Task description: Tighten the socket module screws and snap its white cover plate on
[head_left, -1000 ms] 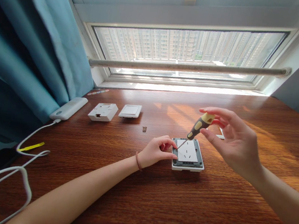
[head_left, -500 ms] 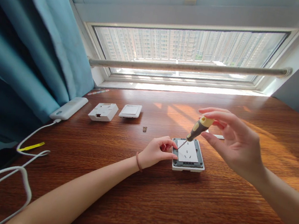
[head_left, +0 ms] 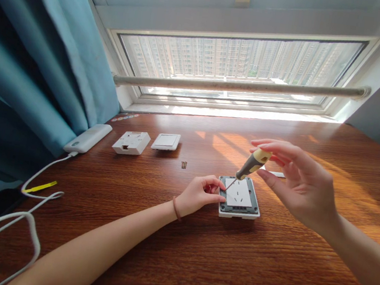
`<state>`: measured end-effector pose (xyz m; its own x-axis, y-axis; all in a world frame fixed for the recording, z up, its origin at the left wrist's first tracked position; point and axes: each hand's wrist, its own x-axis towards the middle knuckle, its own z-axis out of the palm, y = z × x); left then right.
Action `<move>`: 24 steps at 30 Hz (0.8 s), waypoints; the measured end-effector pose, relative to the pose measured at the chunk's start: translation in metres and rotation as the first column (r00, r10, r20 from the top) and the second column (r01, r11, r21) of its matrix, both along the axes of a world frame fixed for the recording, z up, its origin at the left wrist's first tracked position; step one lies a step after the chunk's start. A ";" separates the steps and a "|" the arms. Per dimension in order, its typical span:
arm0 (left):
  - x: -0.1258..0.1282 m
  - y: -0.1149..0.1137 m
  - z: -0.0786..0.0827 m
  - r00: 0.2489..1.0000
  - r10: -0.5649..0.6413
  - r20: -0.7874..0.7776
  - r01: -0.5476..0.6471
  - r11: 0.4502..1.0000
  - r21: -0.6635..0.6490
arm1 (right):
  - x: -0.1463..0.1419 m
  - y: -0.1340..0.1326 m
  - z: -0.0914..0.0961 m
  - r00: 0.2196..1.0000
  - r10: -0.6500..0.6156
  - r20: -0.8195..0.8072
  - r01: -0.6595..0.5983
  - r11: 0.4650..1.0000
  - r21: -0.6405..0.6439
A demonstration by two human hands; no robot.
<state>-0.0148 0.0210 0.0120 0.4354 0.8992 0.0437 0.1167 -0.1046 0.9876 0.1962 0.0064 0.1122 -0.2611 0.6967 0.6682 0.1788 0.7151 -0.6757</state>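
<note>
A square wall socket (head_left: 239, 197) with a white face and a grey frame lies flat on the wooden table (head_left: 194, 265). My left hand (head_left: 198, 194) pinches its left edge with curled fingers. My right hand (head_left: 294, 178) holds a small screwdriver (head_left: 251, 163) with a yellow and grey handle between thumb and fingertips. The screwdriver leans left, with its tip at the socket's upper left corner.
Two small screws (head_left: 183, 164) lie behind the socket. Farther back left sit a white backing box (head_left: 131, 142) and a white cover plate (head_left: 166, 141). A white power bank (head_left: 88, 138) with a cable (head_left: 20, 213) lies by the blue curtain (head_left: 28, 58). Another flat white piece (head_left: 275, 174) shows behind my right hand.
My right hand and the screwdriver handle have dipped slightly, with the fingers shifting on the handle. The left hand and the socket have stayed put.
</note>
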 end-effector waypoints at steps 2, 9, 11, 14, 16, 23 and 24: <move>0.000 0.000 -0.001 1.000 -0.004 -0.001 0.004 1.000 -0.003 | 0.001 0.001 -0.001 0.999 -0.050 0.005 0.050 0.998 0.038; -0.002 -0.001 0.001 0.994 0.032 -0.100 -0.022 0.994 0.103 | 0.000 0.000 0.002 0.999 -0.051 -0.003 0.050 0.998 -0.044; -0.002 -0.002 0.003 0.992 0.050 -0.116 -0.036 0.992 0.120 | 0.000 -0.002 0.003 1.000 -0.012 -0.007 0.011 0.997 -0.071; -0.001 -0.003 0.004 0.992 0.066 -0.104 -0.058 0.995 0.083 | 0.000 -0.001 0.001 0.999 -0.047 0.025 0.048 0.998 -0.035; 0.001 -0.004 0.004 0.993 0.081 -0.082 -0.079 0.997 0.027 | 0.001 0.000 -0.001 0.994 -0.104 0.044 0.104 0.994 0.017; 0.006 -0.005 0.005 0.995 0.099 -0.005 -0.099 0.989 -0.109 | 0.002 0.003 -0.001 0.995 -0.095 0.006 0.095 0.995 -0.032; 0.006 -0.005 0.005 0.995 0.099 -0.001 -0.098 0.989 -0.113 | 0.001 0.002 0.001 0.998 -0.055 -0.005 0.054 0.998 -0.041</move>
<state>-0.0090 0.0162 0.0169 0.3446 0.9370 -0.0582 0.1162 0.0189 0.9930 0.1975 0.0087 0.1127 -0.2179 0.7366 0.6403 0.2124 0.6761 -0.7055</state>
